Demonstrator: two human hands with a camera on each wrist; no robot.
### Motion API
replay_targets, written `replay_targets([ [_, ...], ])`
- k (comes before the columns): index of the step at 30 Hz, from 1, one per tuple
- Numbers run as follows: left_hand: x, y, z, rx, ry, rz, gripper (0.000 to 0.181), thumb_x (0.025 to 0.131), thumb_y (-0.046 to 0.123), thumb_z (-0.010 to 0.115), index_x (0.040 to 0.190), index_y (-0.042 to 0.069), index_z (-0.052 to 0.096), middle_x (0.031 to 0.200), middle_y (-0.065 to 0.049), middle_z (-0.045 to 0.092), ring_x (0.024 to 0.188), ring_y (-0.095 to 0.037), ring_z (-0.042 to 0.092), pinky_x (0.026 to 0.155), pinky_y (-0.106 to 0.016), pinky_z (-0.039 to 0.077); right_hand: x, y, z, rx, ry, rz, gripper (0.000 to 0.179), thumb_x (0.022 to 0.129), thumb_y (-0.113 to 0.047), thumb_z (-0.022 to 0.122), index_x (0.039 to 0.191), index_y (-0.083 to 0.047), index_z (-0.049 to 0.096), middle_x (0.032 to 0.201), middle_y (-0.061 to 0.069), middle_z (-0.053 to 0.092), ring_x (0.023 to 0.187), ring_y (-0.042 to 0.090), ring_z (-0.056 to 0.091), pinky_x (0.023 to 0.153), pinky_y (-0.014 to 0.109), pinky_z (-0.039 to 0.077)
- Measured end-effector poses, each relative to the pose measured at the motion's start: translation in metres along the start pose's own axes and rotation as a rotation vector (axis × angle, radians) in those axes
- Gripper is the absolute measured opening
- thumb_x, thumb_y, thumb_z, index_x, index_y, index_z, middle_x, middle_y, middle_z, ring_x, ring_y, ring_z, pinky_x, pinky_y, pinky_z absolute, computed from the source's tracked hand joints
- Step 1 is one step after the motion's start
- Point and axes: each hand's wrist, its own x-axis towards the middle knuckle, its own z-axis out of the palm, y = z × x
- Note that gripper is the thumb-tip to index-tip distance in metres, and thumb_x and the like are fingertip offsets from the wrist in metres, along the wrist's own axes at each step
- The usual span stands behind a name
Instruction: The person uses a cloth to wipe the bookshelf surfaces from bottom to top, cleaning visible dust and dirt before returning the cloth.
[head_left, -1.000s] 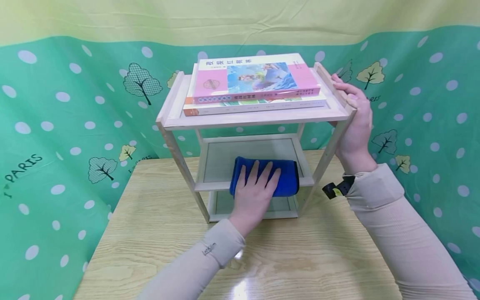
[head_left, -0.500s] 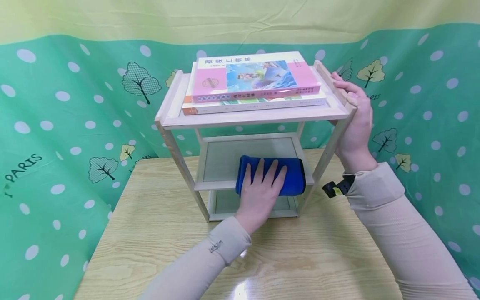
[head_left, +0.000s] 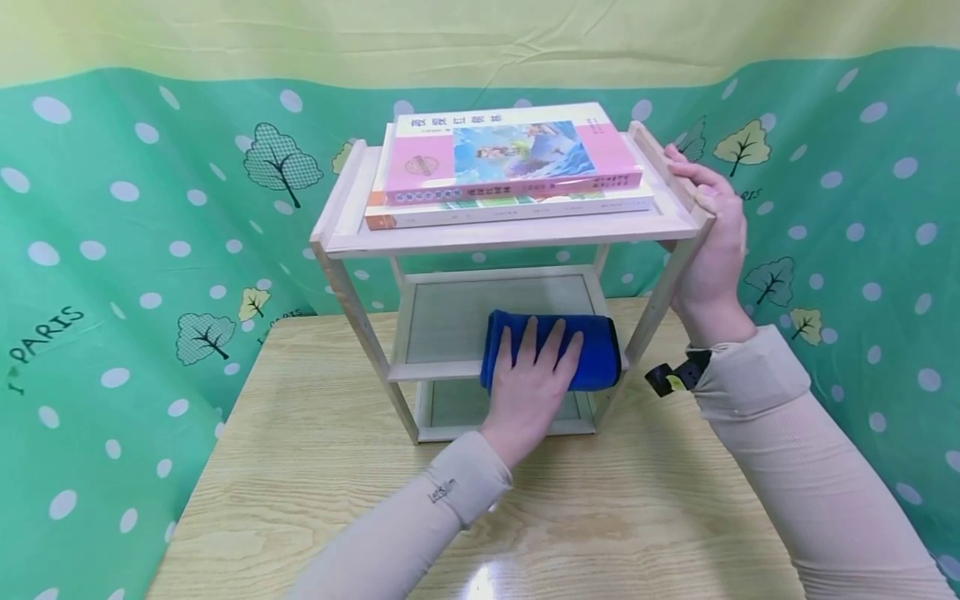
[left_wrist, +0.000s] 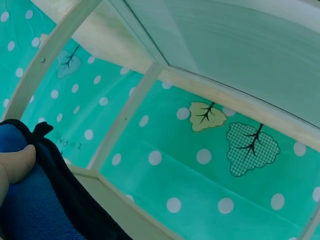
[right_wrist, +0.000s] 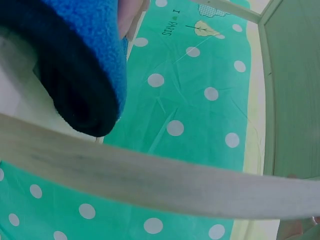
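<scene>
A folded blue cloth with black edging lies over the front edge of the middle shelf, toward its right end. Spread across its top are the fingers of my left hand; the left wrist view shows a digit of this hand pressed against the blue cloth beside its black border. My right hand grips the right side rail of the wooden rack at the top. In the right wrist view, the cloth's rolled end shows close behind a rack post.
Two books are stacked on the rack's top, a pink one above a white-spined one. A lower shelf sits near the wood-grain table. Green dotted curtain hangs behind and at both sides.
My left hand and the blue cloth have slid right along the middle shelf's front edge, up to near the right post. The right hand has stayed on the rail.
</scene>
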Motion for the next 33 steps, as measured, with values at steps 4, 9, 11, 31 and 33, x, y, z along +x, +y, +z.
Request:
replay_targets([
  [4, 0.001, 0.002, 0.0, 0.003, -0.029, 0.013, 0.042, 0.096, 0.026, 0.06, 0.138, 0.028, 0.054, 0.14, -0.001, 0.06, 0.129, -0.033, 0.056, 0.106, -0.056, 0.044, 0.0, 0.0, 0.0, 0.007, 0.005, 0.0, 0.04, 0.098, -0.018, 0.034, 0.113, -0.003, 0.067, 0.147, 0.009, 0.053, 0.138, 0.023, 0.049, 0.086, 0.024, 0.057],
  [9, 0.001, 0.001, -0.003, -0.021, -0.091, 0.024, 0.054, 0.095, 0.029, 0.062, 0.146, 0.036, 0.044, 0.143, -0.003, 0.056, 0.132, -0.036, 0.053, 0.107, -0.057, 0.042, -0.001, 0.0, -0.001, -0.001, 0.002, 0.0, 0.04, 0.098, -0.018, 0.034, 0.113, -0.003, 0.067, 0.146, 0.008, 0.053, 0.138, 0.023, 0.048, 0.087, 0.024, 0.056],
  [11, 0.001, 0.0, -0.005, -0.028, -0.106, 0.029, 0.057, 0.095, 0.031, 0.063, 0.148, 0.039, 0.041, 0.144, -0.003, 0.055, 0.132, -0.037, 0.053, 0.107, -0.058, 0.042, 0.0, 0.001, 0.0, 0.0, 0.0, 0.0, 0.04, 0.098, -0.018, 0.034, 0.113, -0.003, 0.067, 0.146, 0.008, 0.053, 0.138, 0.023, 0.049, 0.087, 0.025, 0.056],
  [31, -0.001, -0.007, -0.008, -0.126, -0.182, 0.097, 0.052, 0.099, 0.032, 0.056, 0.146, 0.048, 0.041, 0.149, 0.002, 0.051, 0.139, -0.036, 0.045, 0.11, -0.059, 0.038, 0.001, 0.0, 0.0, -0.031, -0.003, -0.001, 0.04, 0.098, -0.018, 0.032, 0.113, -0.004, 0.066, 0.148, 0.008, 0.051, 0.139, 0.021, 0.046, 0.104, 0.032, 0.048],
  [33, -0.002, -0.008, -0.01, -0.14, -0.188, 0.105, 0.051, 0.1, 0.031, 0.056, 0.146, 0.048, 0.041, 0.15, 0.003, 0.05, 0.14, -0.037, 0.044, 0.111, -0.059, 0.037, 0.001, 0.0, 0.0, -0.04, -0.003, 0.001, 0.04, 0.098, -0.018, 0.032, 0.113, -0.004, 0.066, 0.148, 0.008, 0.051, 0.139, 0.021, 0.046, 0.106, 0.034, 0.047],
])
